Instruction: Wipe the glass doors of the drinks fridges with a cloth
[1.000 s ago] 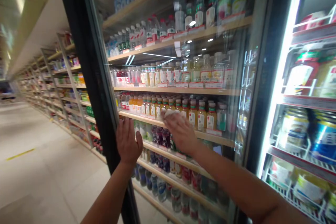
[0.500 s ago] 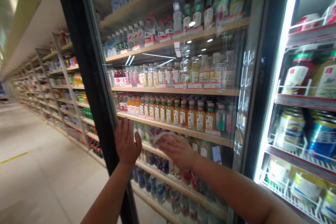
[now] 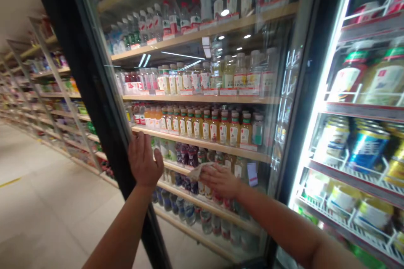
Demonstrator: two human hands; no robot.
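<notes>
A glass cooler door stands swung outward, its thick black frame (image 3: 85, 80) on the left side of the view. My left hand (image 3: 143, 164) rests flat on the glass beside that frame, fingers stretched upward and thumb apart. Under the fingers of my right hand (image 3: 222, 181) a pale cloth (image 3: 197, 171) is pressed to the glass, a corner of it sticking out to the left. Seen through the pane, shelves with rows of juice bottles (image 3: 210, 126) lie behind both hands.
The lit cooler interior on the right holds bottles (image 3: 349, 75), cans (image 3: 368, 147) and tubs on white wire racks (image 3: 347, 214). Long store shelving (image 3: 59, 88) runs back on the left above a pale tiled floor (image 3: 57, 214) with a yellow strip (image 3: 10, 182).
The view has tilted down and swung right. My right hand has slid the cloth rightward over the glass, away from my left hand, which keeps its place by the frame.
</notes>
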